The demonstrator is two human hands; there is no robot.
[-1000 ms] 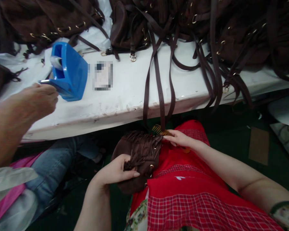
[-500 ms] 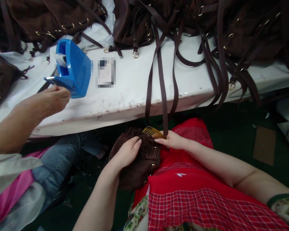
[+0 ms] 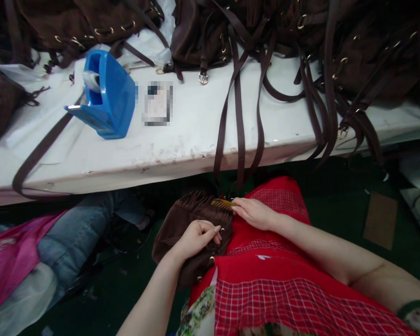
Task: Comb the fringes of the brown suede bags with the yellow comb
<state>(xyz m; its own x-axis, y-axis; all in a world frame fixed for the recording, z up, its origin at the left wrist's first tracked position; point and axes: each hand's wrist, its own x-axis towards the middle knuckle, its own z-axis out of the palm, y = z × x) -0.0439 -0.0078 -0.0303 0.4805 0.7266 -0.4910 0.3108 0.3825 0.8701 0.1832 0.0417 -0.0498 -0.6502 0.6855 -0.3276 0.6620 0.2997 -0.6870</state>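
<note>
While right hand [image 3: 252, 213] grips comb [image 3: 226, 203], left hand [image 3: 196, 239] half-curled over brown bag [image 3: 177, 225], hold unclear

Low before the body, I see the left hand [image 3: 200, 237] turned inward at the wrist, fingers loosely curled and thumb lying close to them, the bare left forearm [image 3: 152, 296] slanting up behind it. The right hand [image 3: 255, 213] is held a little farther out, thumb and forefinger pinched together, its bare arm [image 3: 317, 242] reaching in at a slant. The hands stay near each other without touching.
</note>
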